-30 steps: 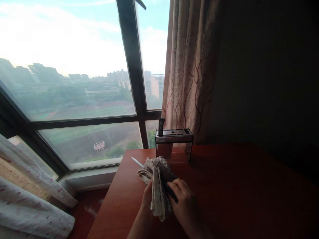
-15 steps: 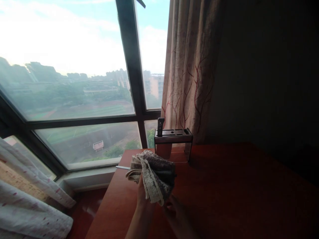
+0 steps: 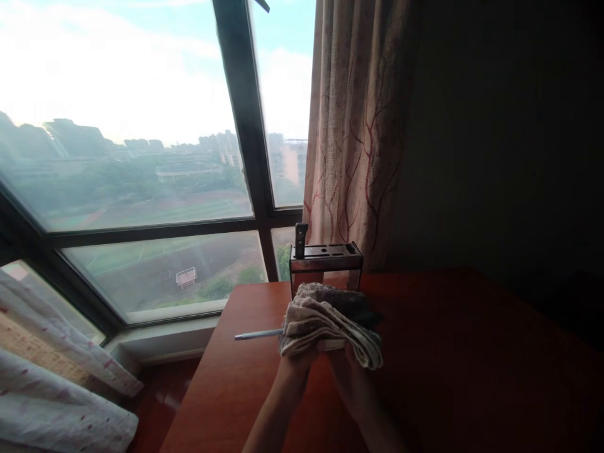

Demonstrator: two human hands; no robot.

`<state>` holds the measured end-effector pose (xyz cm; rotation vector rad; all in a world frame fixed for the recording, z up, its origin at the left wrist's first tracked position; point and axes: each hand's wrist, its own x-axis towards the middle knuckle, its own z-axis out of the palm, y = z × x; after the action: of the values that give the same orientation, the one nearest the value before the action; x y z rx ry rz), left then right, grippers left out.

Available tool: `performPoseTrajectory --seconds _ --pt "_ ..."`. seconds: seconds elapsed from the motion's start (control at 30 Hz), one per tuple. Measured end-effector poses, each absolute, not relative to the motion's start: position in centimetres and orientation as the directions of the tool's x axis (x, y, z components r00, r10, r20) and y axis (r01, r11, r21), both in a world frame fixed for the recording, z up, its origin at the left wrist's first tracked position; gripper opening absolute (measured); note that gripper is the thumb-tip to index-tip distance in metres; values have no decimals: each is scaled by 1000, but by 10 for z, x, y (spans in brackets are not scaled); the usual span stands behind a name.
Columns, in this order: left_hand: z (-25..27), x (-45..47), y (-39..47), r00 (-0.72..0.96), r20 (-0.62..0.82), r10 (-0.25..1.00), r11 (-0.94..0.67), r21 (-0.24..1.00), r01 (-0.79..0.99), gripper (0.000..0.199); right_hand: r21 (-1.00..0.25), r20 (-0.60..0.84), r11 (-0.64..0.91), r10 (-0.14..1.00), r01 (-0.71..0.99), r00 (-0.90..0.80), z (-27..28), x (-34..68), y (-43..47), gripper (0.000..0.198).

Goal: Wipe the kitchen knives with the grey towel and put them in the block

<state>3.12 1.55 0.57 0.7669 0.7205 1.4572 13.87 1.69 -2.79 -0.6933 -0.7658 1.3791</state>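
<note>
A folded grey-and-beige cloth [image 3: 325, 321] is held up over the table in front of me. My left hand [image 3: 298, 365] grips its lower left side, with the fingers partly hidden under the folds. My right hand [image 3: 348, 372] is closed on the underside of the cloth, a little to the right. A thin silver rod [image 3: 258, 335] sticks out of the cloth to the left; its other end is covered. Just behind the cloth stands a metal knife rack [image 3: 330, 251], and a dark-handled knife [image 3: 301, 240] sits upright in its left slot.
The reddish-brown table [image 3: 221, 377] stretches away to the right into shadow. Beyond its left edge are a window sill [image 3: 170, 333] and a large window. A patterned curtain [image 3: 353, 138] hangs behind the rack, and a pale curtain [image 3: 66, 402] is at lower left.
The cloth and both hands have moved right and turned, so more of the silver rod shows. My right hand has come up from below onto the cloth.
</note>
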Motion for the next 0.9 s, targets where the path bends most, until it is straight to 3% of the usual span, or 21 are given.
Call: performPoseTrajectory --seconds 0.07,0.2,0.37,0.47,0.57,0.73,0.9 --pt "4 21 13 107 43 993 17 862 -506 58 -728 63 46 998 -685 0 -22 149 22 56" --pt "3 3 5 220 22 975 79 894 -441 58 -585 4 -19 1000 -811 -27 -13 177 34 45" --pt "4 -8 5 271 -27 962 128 924 -360 34 -499 -88 14 994 -866 67 -18 207 49 33" --pt "2 -6 7 255 -56 965 107 976 -191 33 -463 -137 -11 989 -886 59 -27 214 54 28" --pt "-4 3 8 269 -56 961 69 997 -39 31 -480 -166 -50 986 -876 34 -35 212 53 28" --pt "-11 15 7 219 146 965 -185 967 173 22 -578 -98 -81 995 -812 -29 -40 199 47 39" --pt "-7 19 1 221 204 954 -256 936 241 8 -668 -154 -69 987 -741 46 -40 192 48 40"
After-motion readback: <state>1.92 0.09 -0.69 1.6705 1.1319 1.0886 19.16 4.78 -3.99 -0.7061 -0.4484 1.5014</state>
